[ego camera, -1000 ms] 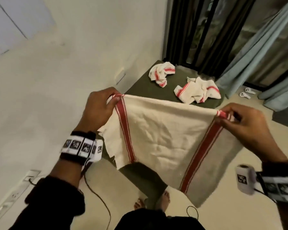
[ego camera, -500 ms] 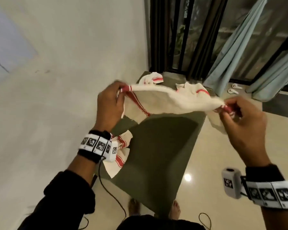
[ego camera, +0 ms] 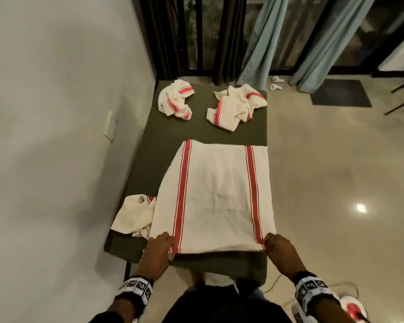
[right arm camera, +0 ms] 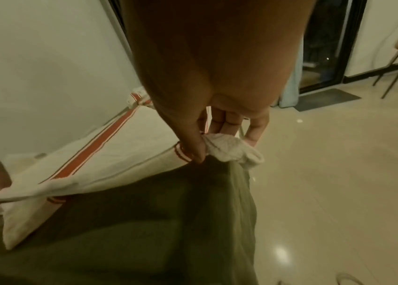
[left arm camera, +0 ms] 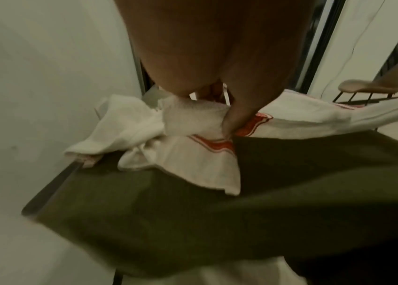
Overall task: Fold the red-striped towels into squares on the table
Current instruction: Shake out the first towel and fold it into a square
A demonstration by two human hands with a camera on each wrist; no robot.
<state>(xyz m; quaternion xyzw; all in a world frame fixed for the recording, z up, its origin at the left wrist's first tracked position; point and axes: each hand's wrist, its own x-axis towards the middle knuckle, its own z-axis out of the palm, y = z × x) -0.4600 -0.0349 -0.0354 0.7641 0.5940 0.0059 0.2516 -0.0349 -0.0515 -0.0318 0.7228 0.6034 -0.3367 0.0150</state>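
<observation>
A white towel with two red stripes [ego camera: 216, 197] lies spread on the olive-green table [ego camera: 168, 136], its near edge lifted slightly off the cloth. My left hand [ego camera: 160, 247] pinches the near left corner [left arm camera: 227, 133] at the red stripe. My right hand [ego camera: 274, 247] pinches the near right corner [right arm camera: 200, 154], the towel's end bunched under its fingers. Three more red-striped towels lie crumpled: one at the near left [ego camera: 135, 216], one at the far left [ego camera: 175, 100], one at the far right [ego camera: 236, 108].
A white wall [ego camera: 56, 136] runs along the table's left side. Beige tiled floor [ego camera: 336, 183] lies to the right, with two white earbuds [ego camera: 275, 83], blue-grey curtains [ego camera: 261, 38] and a dark mat [ego camera: 341, 93] beyond. A cable lies on the floor by my feet.
Both hands have swung the towel from mid-air down and outward, so it now lies spread flat on the table, with the hands drawn back to the near edge.
</observation>
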